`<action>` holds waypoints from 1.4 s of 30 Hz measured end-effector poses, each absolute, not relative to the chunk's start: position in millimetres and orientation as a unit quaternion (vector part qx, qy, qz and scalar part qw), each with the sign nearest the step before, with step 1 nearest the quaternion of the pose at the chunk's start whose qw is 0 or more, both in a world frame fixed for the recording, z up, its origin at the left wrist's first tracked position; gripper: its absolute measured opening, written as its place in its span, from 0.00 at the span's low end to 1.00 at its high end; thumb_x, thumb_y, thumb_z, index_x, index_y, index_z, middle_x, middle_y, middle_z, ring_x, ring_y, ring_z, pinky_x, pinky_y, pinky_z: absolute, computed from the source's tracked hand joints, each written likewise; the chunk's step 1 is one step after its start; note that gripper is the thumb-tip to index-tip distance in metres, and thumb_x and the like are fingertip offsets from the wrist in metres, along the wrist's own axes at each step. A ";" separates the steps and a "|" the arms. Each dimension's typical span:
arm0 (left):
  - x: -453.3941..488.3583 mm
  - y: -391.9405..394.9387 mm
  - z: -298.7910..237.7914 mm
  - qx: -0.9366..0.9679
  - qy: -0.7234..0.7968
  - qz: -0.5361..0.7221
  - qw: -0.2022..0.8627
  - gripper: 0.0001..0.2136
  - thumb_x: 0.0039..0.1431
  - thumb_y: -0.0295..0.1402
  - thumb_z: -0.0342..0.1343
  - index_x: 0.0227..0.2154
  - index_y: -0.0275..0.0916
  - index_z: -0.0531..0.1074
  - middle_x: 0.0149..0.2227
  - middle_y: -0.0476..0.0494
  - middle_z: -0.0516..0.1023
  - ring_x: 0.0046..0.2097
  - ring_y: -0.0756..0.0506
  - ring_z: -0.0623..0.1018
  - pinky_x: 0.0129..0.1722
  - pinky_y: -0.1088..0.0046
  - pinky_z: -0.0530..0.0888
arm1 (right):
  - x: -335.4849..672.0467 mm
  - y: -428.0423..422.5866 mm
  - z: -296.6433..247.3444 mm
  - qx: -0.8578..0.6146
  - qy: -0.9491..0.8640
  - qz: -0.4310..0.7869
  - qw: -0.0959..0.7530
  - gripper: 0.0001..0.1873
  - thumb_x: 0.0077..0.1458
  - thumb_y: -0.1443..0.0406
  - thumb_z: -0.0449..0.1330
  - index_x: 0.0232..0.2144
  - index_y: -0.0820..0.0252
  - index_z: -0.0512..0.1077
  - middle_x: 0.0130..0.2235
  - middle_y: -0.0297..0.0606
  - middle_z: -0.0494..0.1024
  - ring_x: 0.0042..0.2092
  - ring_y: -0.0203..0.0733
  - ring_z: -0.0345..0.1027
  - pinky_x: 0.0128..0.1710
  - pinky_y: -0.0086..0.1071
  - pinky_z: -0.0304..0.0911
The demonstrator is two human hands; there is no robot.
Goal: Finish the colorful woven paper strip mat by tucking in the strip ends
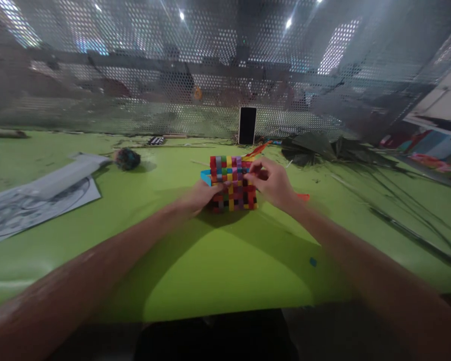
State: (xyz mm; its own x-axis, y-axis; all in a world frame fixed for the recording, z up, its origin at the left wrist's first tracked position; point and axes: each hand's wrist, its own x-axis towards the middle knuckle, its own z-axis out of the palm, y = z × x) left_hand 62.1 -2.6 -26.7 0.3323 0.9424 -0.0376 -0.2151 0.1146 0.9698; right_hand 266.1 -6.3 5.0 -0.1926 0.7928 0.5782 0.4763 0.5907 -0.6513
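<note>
A small woven piece of many-coloured strips (231, 198) stands above the green table in front of me, checked in red, yellow, purple, blue and black. My left hand (205, 194) grips its left side, thumb laid across the front. At its upper right, my right hand (268, 180) is pinched against the weave; the fingertips hide whatever is between them. A light blue strip (205, 175) sticks out in a loop on the left edge. From the top right corner an orange strip (261, 149) trails away, and another orange end (303, 197) shows beyond my right wrist.
On the green table (225, 276), a dark phone (247, 125) leans at the back against a perforated metal screen. Left are a dark mottled ball (127, 159) and printed paper (60, 198). Dark dry leaves (311, 148) and long stems (409, 228) lie right. A blue scrap (313, 261) lies nearer.
</note>
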 end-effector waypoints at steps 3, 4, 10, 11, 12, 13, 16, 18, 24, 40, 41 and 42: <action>62.9 -1.7 -24.1 0.461 0.379 0.463 0.656 0.10 0.52 0.32 0.67 0.37 0.37 0.79 0.44 0.38 0.83 0.44 0.39 0.83 0.49 0.56 0.78 | 276.8 1.4 13.0 -0.480 -0.709 0.196 0.478 0.08 0.52 0.65 0.64 0.27 0.59 0.68 0.30 0.34 0.71 0.30 0.35 0.64 0.30 0.31 0.63; 62.5 -1.2 -22.8 0.451 0.379 0.466 0.660 0.09 0.53 0.31 0.66 0.39 0.37 0.79 0.45 0.38 0.83 0.44 0.40 0.83 0.49 0.55 0.78 | 280.0 3.8 14.3 -0.507 -0.700 0.240 0.442 0.07 0.53 0.63 0.64 0.28 0.59 0.69 0.29 0.35 0.72 0.28 0.35 0.63 0.27 0.30 0.61; 57.4 0.3 -16.4 0.432 0.374 0.441 0.692 0.08 0.59 0.29 0.61 0.41 0.36 0.78 0.46 0.37 0.83 0.43 0.42 0.83 0.49 0.58 0.79 | 284.0 6.4 2.2 -0.476 -0.632 0.519 0.322 0.15 0.55 0.55 0.64 0.37 0.61 0.78 0.31 0.38 0.78 0.25 0.31 0.63 0.22 0.26 0.57; 57.1 0.3 -16.0 0.434 0.370 0.440 0.694 0.08 0.59 0.29 0.61 0.41 0.36 0.78 0.46 0.37 0.83 0.43 0.42 0.83 0.48 0.58 0.79 | 282.9 6.1 -0.8 -0.477 -0.625 0.517 0.338 0.15 0.53 0.55 0.66 0.36 0.61 0.78 0.30 0.37 0.77 0.25 0.31 0.62 0.23 0.26 0.58; 57.1 0.2 -15.9 0.436 0.367 0.440 0.694 0.08 0.59 0.29 0.61 0.41 0.36 0.78 0.46 0.37 0.82 0.43 0.42 0.83 0.48 0.58 0.80 | 281.6 6.0 -3.2 -0.482 -0.617 0.510 0.356 0.15 0.52 0.55 0.67 0.34 0.62 0.78 0.28 0.36 0.76 0.24 0.30 0.62 0.23 0.26 0.57; 57.3 0.0 -15.9 0.437 0.366 0.441 0.693 0.08 0.59 0.29 0.61 0.41 0.36 0.78 0.46 0.36 0.82 0.44 0.42 0.83 0.48 0.58 0.80 | 280.2 6.0 -4.9 -0.489 -0.607 0.504 0.373 0.14 0.50 0.56 0.68 0.32 0.62 0.78 0.27 0.35 0.75 0.24 0.30 0.61 0.23 0.27 0.57; 59.1 -1.5 -17.8 0.450 0.366 0.439 0.686 0.11 0.57 0.31 0.64 0.43 0.37 0.77 0.48 0.36 0.82 0.45 0.40 0.83 0.46 0.57 0.80 | 274.8 4.7 -5.9 -0.509 -0.571 0.495 0.412 0.13 0.48 0.57 0.70 0.29 0.62 0.78 0.25 0.33 0.74 0.23 0.29 0.59 0.22 0.27 0.54; 60.8 -3.3 -19.9 0.473 0.352 0.444 0.675 0.15 0.53 0.34 0.67 0.44 0.38 0.76 0.48 0.37 0.82 0.46 0.39 0.82 0.46 0.56 0.80 | 270.4 2.2 -4.8 -0.515 -0.558 0.488 0.431 0.12 0.47 0.58 0.70 0.27 0.61 0.77 0.24 0.31 0.72 0.22 0.28 0.56 0.22 0.27 0.52; 64.5 -8.3 -21.2 0.519 0.359 0.482 0.608 0.20 0.46 0.40 0.71 0.42 0.38 0.78 0.45 0.38 0.83 0.44 0.38 0.83 0.46 0.56 0.80 | 261.4 -6.3 -6.2 -0.530 -0.548 0.456 0.459 0.16 0.43 0.54 0.71 0.25 0.61 0.78 0.19 0.27 0.66 0.20 0.28 0.48 0.20 0.28 0.44; 58.1 -4.5 -18.6 0.537 0.388 0.451 0.598 0.16 0.47 0.39 0.70 0.38 0.38 0.79 0.40 0.40 0.84 0.40 0.39 0.83 0.41 0.59 0.81 | 262.3 -1.1 -17.1 -0.477 -0.521 0.547 0.450 0.11 0.49 0.61 0.71 0.35 0.58 0.80 0.40 0.41 0.83 0.37 0.40 0.76 0.44 0.39 0.73; 57.6 -4.1 -20.0 0.541 0.389 0.445 0.598 0.16 0.47 0.40 0.70 0.38 0.38 0.79 0.40 0.40 0.84 0.40 0.39 0.83 0.41 0.59 0.81 | 262.8 -1.4 -17.4 -0.465 -0.523 0.559 0.445 0.12 0.49 0.60 0.71 0.36 0.58 0.80 0.41 0.41 0.83 0.39 0.41 0.77 0.47 0.41 0.73; 57.2 -3.9 -21.3 0.545 0.390 0.441 0.597 0.16 0.47 0.40 0.70 0.38 0.38 0.79 0.40 0.41 0.84 0.40 0.39 0.83 0.41 0.59 0.81 | 263.0 -2.1 -17.4 -0.452 -0.528 0.568 0.441 0.13 0.48 0.59 0.71 0.37 0.58 0.80 0.42 0.41 0.83 0.40 0.42 0.77 0.49 0.42 0.72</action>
